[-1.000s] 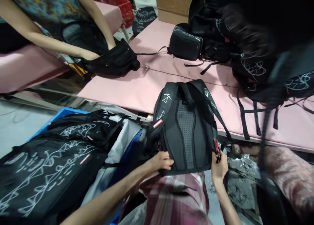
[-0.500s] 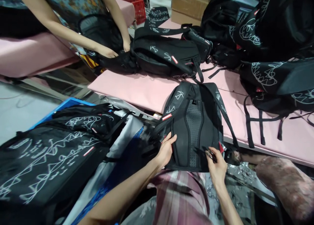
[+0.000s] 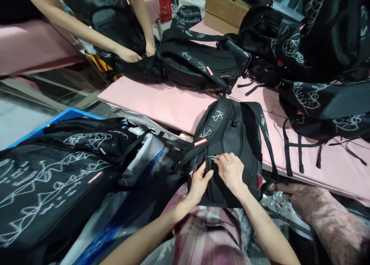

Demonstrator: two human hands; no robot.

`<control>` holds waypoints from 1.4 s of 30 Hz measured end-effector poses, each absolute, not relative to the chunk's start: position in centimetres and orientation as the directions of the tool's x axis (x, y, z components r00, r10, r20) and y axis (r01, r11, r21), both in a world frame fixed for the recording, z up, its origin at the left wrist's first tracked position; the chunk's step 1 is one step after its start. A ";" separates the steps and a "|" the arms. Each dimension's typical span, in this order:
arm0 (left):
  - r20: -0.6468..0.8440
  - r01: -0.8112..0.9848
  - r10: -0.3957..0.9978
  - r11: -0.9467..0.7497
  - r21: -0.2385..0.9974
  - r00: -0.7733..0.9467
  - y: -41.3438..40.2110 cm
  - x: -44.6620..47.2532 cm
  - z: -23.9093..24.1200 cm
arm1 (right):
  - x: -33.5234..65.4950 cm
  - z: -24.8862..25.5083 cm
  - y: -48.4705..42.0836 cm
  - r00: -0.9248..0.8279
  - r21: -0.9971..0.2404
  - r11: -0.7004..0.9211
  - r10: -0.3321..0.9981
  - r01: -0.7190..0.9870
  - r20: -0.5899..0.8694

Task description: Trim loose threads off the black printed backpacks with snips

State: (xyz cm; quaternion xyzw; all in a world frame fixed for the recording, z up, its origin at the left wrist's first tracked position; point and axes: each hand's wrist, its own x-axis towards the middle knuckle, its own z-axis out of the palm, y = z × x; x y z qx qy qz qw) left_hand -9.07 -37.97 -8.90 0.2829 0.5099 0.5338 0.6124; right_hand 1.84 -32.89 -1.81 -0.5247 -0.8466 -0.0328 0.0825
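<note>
A black backpack (image 3: 248, 157) leans over the table edge, its padded back panel and shoulder straps towards me. My right hand (image 3: 230, 170) is closed around small thread snips (image 3: 212, 157), whose metal tips point left, close to the base of the left strap. Just below those tips, my left hand (image 3: 200, 183) grips the left side of the backpack with the thumb on the panel; its fingertips are partly hidden. A red and white label (image 3: 200, 142) shows on the left strap. A red triangular tab (image 3: 260, 181) sticks out at the lower right side.
Another black backpack (image 3: 199, 64) lies across the pink table (image 3: 144, 99), where another person's hands (image 3: 131, 56) work. More backpacks (image 3: 315, 99) are piled at right. A blue crate (image 3: 69, 112) at left holds backpacks. Someone's patterned sleeve (image 3: 323, 215) is at lower right.
My right hand has moved left and up with the snips, from the backpack's right side to near the left strap. My left hand has shifted slightly down, and the backpack has tilted a little.
</note>
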 end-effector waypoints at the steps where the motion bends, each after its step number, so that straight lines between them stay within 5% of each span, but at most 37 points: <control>1: -0.313 -0.361 0.946 0.262 0.895 -0.089 -38.0 -9.1 -8.9 | 1.6 -1.6 -32.8 -0.458 0.009 0.462 0.874 0.887 0.160; 6: -0.313 -0.340 0.941 0.256 0.905 -0.125 -37.9 -8.9 -9.2 | 0.9 0.1 -32.7 -0.518 0.139 0.507 0.854 0.851 0.058; 15: -0.289 -0.322 0.946 0.231 0.918 -0.144 -38.1 -9.1 -9.7 | -0.2 1.9 -31.0 -0.600 0.173 0.606 0.795 0.776 -0.093; 26: -0.323 -0.404 0.946 0.282 0.870 -0.036 -38.0 -9.8 -9.4 | 1.6 0.2 -26.4 -0.644 -0.157 0.625 0.732 0.764 -0.221; 42: -0.344 -0.336 0.938 0.307 0.891 -0.055 -37.8 -10.1 -8.9 | 2.1 0.3 -27.9 -0.605 -0.121 0.593 0.782 0.796 -0.148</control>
